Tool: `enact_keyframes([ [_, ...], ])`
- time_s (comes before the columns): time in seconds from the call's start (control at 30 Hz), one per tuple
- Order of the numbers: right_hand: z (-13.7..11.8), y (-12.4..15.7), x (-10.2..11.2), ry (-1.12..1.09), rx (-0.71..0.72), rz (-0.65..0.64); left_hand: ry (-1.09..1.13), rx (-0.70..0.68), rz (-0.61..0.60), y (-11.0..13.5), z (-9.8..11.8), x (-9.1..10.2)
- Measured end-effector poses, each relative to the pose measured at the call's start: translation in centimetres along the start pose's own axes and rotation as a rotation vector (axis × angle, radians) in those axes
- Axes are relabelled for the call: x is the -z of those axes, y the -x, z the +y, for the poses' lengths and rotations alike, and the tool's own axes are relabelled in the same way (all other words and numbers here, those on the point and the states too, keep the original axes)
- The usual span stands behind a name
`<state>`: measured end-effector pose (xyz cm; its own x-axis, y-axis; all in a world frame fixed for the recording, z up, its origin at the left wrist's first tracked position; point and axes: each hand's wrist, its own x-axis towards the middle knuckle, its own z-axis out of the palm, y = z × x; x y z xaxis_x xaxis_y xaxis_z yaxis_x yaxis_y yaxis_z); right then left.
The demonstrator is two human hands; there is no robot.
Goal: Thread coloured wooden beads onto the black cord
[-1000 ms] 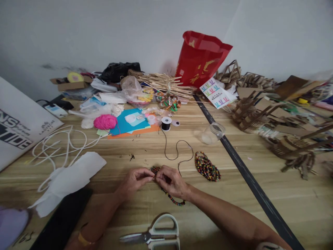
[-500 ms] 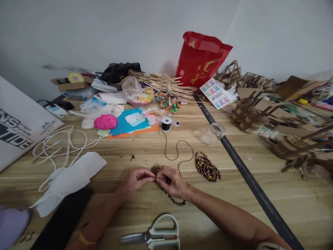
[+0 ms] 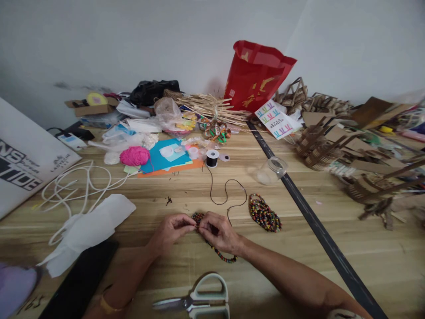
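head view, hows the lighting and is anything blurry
Head view: dim, soft light, with a faint shadow on the wall just left of the red bag; head view, lower left: the purple item looks soft-edged; head view, centre: detail where left hand and right hand meet is too small to make out

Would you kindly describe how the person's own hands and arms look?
The left hand and right hand are ungloved. The bare left forearm wears a yellowish band. The right forearm is bare; a pale, dark-marked patch at the bottom edge may be a sleeve.
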<state>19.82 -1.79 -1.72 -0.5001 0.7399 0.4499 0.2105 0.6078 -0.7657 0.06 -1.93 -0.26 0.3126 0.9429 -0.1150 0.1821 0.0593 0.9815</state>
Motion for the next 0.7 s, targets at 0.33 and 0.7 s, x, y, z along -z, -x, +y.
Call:
enact_keyframes([
  [0.33,-0.15,-0.09,0.06,-0.022,-0.013,0.008,-0.007,-0.004,-0.014,-0.03,-0.14,0.07],
  [0.7,0.07,0.02,-0.05,-0.022,-0.013,-0.002,0.004,0.000,-0.010,-0.02,0.20,-0.15],
])
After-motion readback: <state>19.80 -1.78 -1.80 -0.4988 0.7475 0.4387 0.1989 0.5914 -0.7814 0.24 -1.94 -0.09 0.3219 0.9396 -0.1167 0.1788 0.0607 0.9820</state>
